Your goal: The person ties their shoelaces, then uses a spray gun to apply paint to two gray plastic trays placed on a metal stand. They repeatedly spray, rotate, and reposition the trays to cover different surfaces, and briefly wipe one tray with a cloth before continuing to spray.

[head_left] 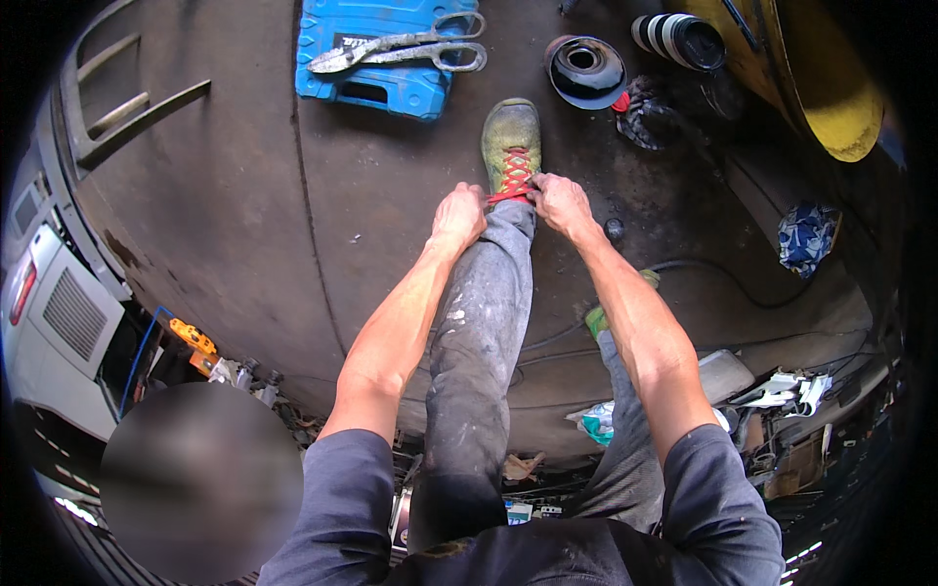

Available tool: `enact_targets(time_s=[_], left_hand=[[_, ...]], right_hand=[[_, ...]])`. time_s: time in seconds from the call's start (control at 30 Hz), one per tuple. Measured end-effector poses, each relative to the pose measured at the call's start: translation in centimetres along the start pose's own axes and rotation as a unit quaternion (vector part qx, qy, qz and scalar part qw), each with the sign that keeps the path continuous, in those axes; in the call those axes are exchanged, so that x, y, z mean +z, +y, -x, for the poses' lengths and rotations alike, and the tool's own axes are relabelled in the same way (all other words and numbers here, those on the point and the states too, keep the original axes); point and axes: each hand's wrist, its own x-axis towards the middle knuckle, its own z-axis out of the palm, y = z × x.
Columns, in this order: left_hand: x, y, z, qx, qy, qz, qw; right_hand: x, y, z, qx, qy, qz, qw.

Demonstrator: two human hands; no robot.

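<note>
**Left hand (459,217) and right hand (563,205) pinch the red lace (515,168)**

We hold our left hand curled, its fingers closed on a strand at the left of the ankle; our right hand pinches another strand at the right, thumb and forefinger together. The exact finger contact is partly hidden. Between them the lace runs across the top of the shoe (511,127), yellow-green and pointing away from us, just beyond the cuff of our grey trouser leg (479,322).

To do this well, we should draw both sides evenly, keep the crossings flat and snug, and hold the tension at the collar so that nothing slackens. We would also keep the cuff out of the lace.

Farther off, beyond the toe to the right, stands a dark round metal part (598,86); to the left lies a blue case (415,98) with metal snips (381,49) on it.
</note>
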Motion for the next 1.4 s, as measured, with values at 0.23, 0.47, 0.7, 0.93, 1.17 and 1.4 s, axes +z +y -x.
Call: enact_targets(time_s=[0.23, 0.47, 0.7, 0.93, 1.17, 1.4], left_hand=[[0.1, -2.2, -0.7, 0.052, 0.015, 0.098, 0.994], [0.7, -4.6, -1.8, -0.039, 0.014, 0.182, 0.982], [1.3, -4.0, -2.8, -0.084, 0.011, 0.054, 0.995], [-2.6, -1.9, 2.2, -0.082, 0.010, 0.128, 0.988], [-1.2, -1.7, 12.0, -0.096, 0.002, 0.136, 0.986], [-3.1, 9.8, 20.7, -0.114, -0.096, -0.084, 0.985]], right_hand=[[0.1, 0.1, 0.0, -0.068, -0.007, 0.122, 0.990], [-1.0, 0.8, -0.9, -0.125, -0.054, 0.189, 0.972], [-0.9, 3.0, -1.1, -0.114, -0.070, 0.210, 0.969], [-1.6, 8.3, 11.6, 0.034, 0.033, 0.013, 0.999], [1.8, 18.2, 39.7, 0.273, 0.030, -0.105, 0.956], [7.1, 22.0, 53.1, 0.484, 0.108, -0.253, 0.831]])
